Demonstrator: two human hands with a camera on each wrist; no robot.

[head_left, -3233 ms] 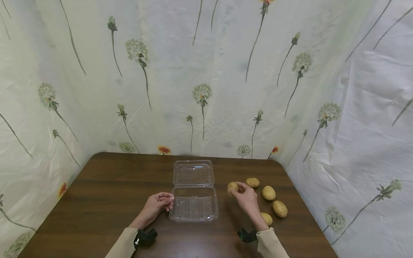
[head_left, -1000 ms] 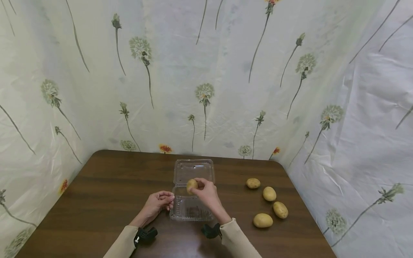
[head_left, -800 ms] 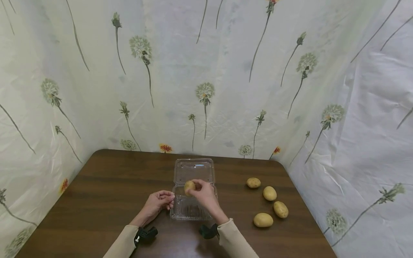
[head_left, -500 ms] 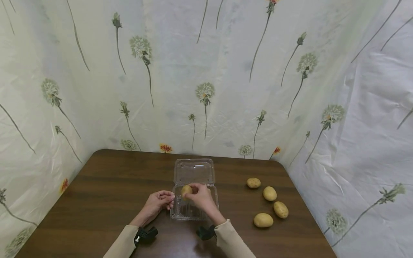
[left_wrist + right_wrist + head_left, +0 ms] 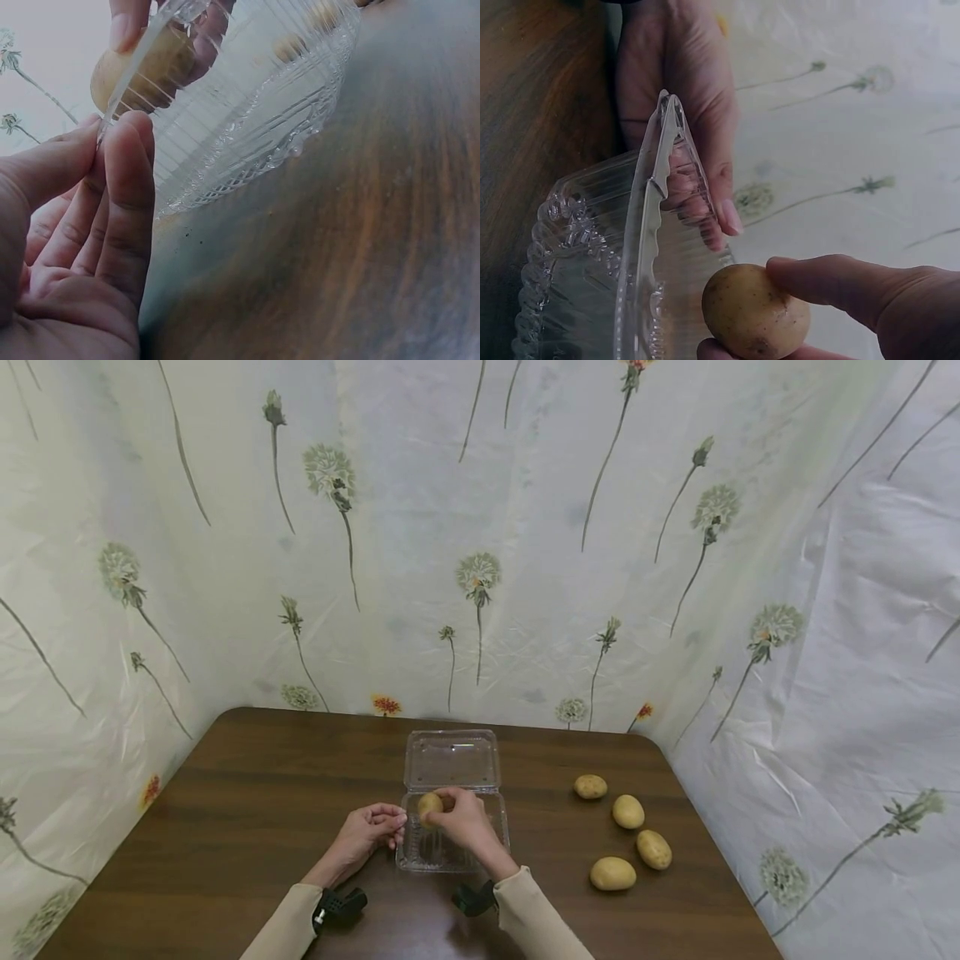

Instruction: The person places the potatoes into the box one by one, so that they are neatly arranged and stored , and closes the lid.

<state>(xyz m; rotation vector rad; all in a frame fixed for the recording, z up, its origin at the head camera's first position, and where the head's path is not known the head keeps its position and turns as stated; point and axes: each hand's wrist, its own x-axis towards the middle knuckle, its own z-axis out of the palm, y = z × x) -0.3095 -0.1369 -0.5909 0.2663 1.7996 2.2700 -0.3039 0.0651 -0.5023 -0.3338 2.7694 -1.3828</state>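
A clear plastic clamshell container (image 5: 442, 858) lies unfolded on the table, its lid (image 5: 452, 762) laid back on the far side. My left hand (image 5: 365, 837) pinches the left rim of the base between thumb and fingers, plain in the left wrist view. Over the back left part of the base, my right hand (image 5: 467, 823) holds a small yellow potato (image 5: 430, 807) between thumb and fingertips. In the right wrist view the potato (image 5: 754, 311) shows close beside the container's upright rim, with the left hand (image 5: 682, 75) behind it.
Several more potatoes lie on the right of the brown wooden table (image 5: 300, 777): a far one (image 5: 590, 787), a near one (image 5: 612, 873) and others between. A flowered curtain (image 5: 405, 527) hangs behind the table and along its sides.
My right hand has carried the potato left from beside the other potatoes to over the container base, then lower and slightly further left. The left hand has stayed at the rim.
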